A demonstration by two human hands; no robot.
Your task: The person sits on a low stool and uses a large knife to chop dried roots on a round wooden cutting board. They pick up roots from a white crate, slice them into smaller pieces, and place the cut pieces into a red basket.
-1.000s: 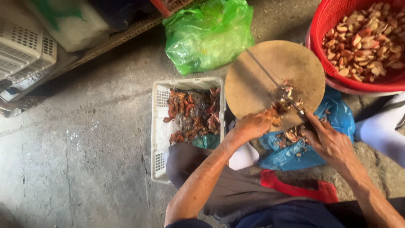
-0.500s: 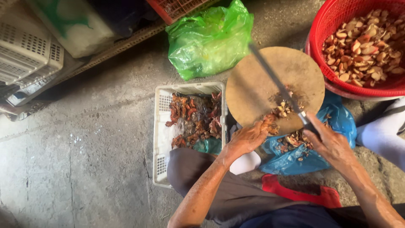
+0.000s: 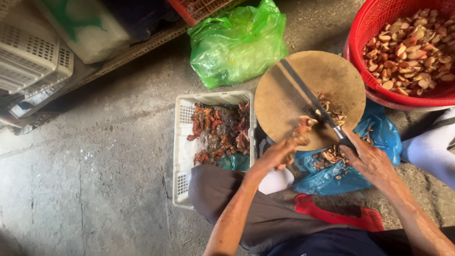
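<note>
My right hand [image 3: 368, 159] grips the handle of a long knife [image 3: 305, 92] whose blade lies across a round wooden chopping board [image 3: 294, 76]. My left hand [image 3: 279, 154] holds a small reddish-brown nut-like piece [image 3: 302, 128] at the board's near edge, close to the blade. A few cut pieces [image 3: 332, 111] rest on the board beside the knife. Under the board's near side sits a blue plastic bag [image 3: 379, 135] with several cut bits in it.
A white slotted crate [image 3: 182, 142] with reddish husks stands left of the board. A red basket [image 3: 379, 28] of cut pale pieces is at the top right. A green plastic bag [image 3: 237, 42] lies behind the board. White crates [image 3: 33, 61] are stacked at the far left on concrete floor.
My left hand has brought a piece up onto the board's near edge. The knife has swung so that the blade now lies lower across the board.
</note>
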